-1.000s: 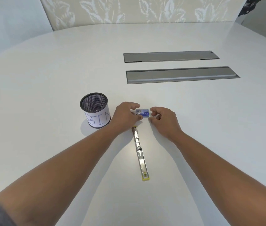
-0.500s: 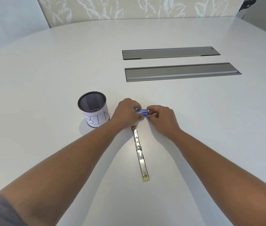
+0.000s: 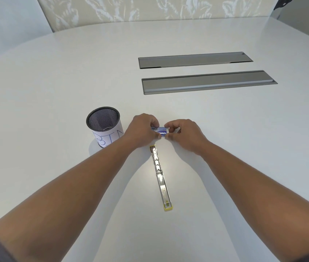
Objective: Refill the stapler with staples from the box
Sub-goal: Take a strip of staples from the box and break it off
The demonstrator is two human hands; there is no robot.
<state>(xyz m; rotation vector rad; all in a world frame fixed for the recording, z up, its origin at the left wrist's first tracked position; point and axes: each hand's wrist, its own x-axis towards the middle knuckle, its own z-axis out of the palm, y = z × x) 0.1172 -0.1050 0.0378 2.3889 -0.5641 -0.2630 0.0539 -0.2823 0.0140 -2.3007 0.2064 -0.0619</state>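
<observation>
You hold the small blue staple box (image 3: 160,131) between both hands above the white counter (image 3: 225,138).

Your left hand (image 3: 142,132) has its grip curled round the box's left end, and your right hand (image 3: 185,134) pinches the right end between thumb and fingertips. The stapler (image 3: 160,175) lies opened flat on the counter just below your hands, its yellow-tipped end nearest you. A black mesh cup (image 3: 104,126) with a paper label stands just left of your left hand.

My fingers (image 3: 156,123) pinch the small blue staple box (image 3: 160,130); the stapler (image 3: 160,177) lies opened flat on the tabletop (image 3: 225,148), just nearer me.
</observation>
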